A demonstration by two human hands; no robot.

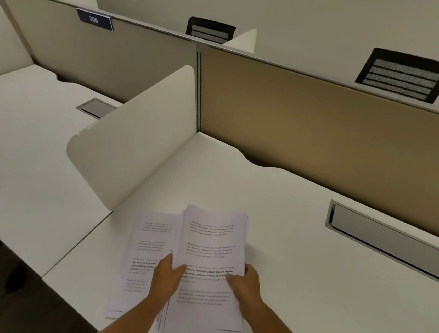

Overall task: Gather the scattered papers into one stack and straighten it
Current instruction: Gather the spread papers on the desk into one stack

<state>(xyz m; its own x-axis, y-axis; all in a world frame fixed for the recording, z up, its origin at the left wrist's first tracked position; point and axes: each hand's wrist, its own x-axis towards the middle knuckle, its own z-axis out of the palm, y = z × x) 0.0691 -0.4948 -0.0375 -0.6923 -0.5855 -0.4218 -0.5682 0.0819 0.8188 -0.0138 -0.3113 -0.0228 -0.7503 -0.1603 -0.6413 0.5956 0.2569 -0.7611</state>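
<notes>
**Me:** Holding the thick bundle of white printed paper sheets [207, 271] by both side edges on the white desk surface [308, 286]. Left hand [169, 271] and right hand [245, 281] each closed on it, thumbs on top.

**Lead:** What's left?

**Me:** A second lot of white printed sheets [142, 261] lies flat just left, partly under the bundle. Looks mostly gathered; merging and squaring the edges remain.
</notes>
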